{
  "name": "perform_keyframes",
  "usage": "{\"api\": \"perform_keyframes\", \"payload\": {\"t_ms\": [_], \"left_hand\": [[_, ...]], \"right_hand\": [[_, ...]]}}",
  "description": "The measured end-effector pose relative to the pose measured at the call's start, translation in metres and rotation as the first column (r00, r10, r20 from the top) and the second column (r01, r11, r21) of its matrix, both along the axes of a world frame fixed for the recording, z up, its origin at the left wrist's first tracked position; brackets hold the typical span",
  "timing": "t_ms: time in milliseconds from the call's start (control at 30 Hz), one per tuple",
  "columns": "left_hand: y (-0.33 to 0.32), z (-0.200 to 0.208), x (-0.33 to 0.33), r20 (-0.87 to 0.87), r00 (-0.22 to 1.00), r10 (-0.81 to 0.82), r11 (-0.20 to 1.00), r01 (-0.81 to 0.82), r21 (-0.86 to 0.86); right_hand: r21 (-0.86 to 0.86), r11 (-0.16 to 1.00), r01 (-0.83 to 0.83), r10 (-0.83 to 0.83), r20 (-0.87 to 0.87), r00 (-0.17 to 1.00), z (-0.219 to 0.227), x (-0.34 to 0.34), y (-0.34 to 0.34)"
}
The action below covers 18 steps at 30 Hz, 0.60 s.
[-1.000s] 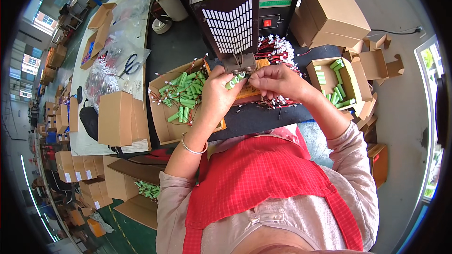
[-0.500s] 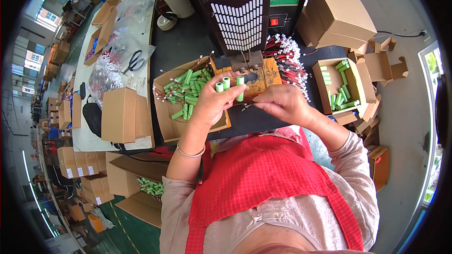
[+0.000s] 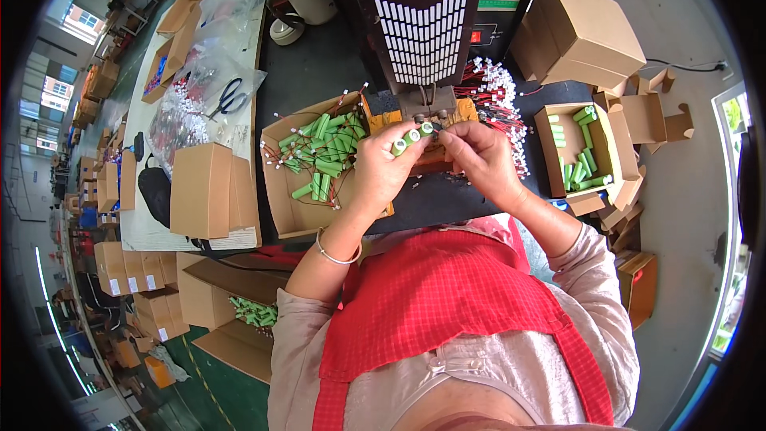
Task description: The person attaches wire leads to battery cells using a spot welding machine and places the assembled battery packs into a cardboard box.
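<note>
My left hand (image 3: 378,172) is closed around three green cylindrical battery cells (image 3: 412,138), lined up in a slanting row with their ends showing. Beside the last cell, my right hand (image 3: 488,164) is closed in a pinch; whatever lies between its fingertips is too small to make out. Both hands are close together just in front of a spot welder (image 3: 423,36), below its two thin electrodes (image 3: 428,96). Part of the worn yellow block (image 3: 464,109) under the electrodes is hidden by my hands.
Left of my hands, a cardboard box (image 3: 281,211) holds wired green cells. Another box (image 3: 550,172) with loose cells stands to the right. Red and black leads with white plugs (image 3: 496,88) are heaped beside the welder. Scissors (image 3: 229,97) lie on the left table.
Both hands have moved up toward the welder's electrodes and closer together. The cells, upright and partly spread before, are now tilted with their ends in a row. The view has shifted slightly.
</note>
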State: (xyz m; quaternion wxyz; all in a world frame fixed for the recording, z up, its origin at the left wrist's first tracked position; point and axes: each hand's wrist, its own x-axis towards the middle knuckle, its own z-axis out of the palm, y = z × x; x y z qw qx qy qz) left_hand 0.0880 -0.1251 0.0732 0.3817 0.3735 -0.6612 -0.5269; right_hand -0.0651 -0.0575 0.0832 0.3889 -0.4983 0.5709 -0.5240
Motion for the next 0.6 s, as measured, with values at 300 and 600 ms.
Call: {"api": "perform_keyframes", "payload": {"t_ms": [300,600], "left_hand": [[-0.005,0.001,-0.009,0.085,0.994,0.073,0.975,-0.053,-0.214],[-0.007,0.003,-0.006,0.062,0.997,0.051,0.994,-0.045,-0.098]], "right_hand": [[0.207,0.978,-0.037,0.022,0.075,0.997,0.01,-0.008,-0.01],[0.15,0.983,-0.106,0.105,0.016,0.994,0.017,-0.02,-0.008]]}}
